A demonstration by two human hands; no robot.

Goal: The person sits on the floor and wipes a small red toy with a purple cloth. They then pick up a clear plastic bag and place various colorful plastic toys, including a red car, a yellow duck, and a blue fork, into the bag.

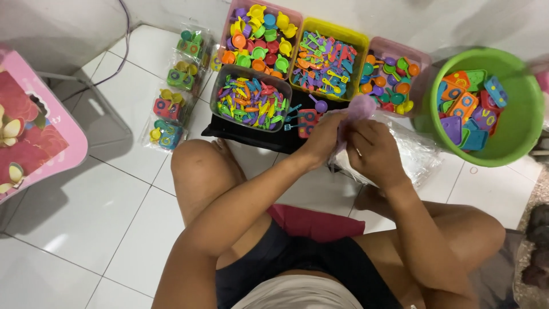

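4 clear filled toy packets (177,86) | floor, left of bins | clear bag (414,151) | by hands

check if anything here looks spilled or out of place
A few toy pieces lie loose on the black mat, outside the bins. Otherwise things look sorted. Both hands hold a purple piece over a clear bag.

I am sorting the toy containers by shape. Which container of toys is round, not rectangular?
The green basin at the far right, holding flat, colourful toy stove pieces. It is round and green; the other four tubs are rectangular, pink, yellow or grey.
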